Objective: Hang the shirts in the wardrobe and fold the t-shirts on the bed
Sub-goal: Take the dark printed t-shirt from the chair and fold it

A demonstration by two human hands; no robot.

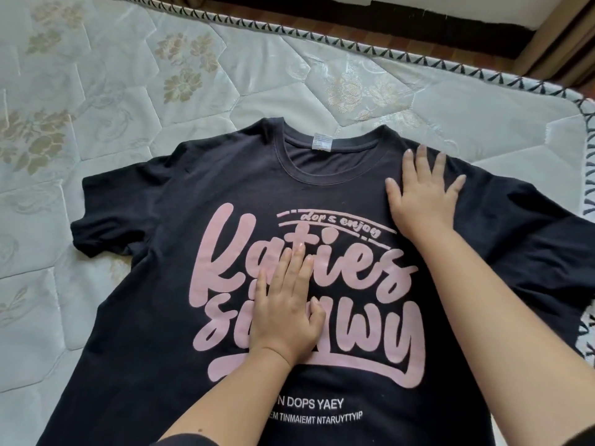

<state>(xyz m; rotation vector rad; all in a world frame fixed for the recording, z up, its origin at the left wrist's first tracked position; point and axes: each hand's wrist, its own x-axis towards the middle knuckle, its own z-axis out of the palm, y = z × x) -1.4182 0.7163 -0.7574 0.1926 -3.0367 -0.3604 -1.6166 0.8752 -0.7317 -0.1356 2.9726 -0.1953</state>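
A black t-shirt (180,220) with large pink lettering lies spread flat and face up on the bed, collar away from me, both short sleeves out to the sides. My left hand (286,304) lies flat on the middle of the print, fingers straight. Near the collar, my right hand (421,194) presses flat on the shirt's right shoulder with fingers spread. Neither hand holds any cloth. The shirt's lower hem is out of view.
The white quilted mattress (106,101) with a flower pattern carries the shirt. Its piped edge (354,43) runs along the far side and turns down at the right. Beyond it are a dark floor and wooden furniture (553,49).
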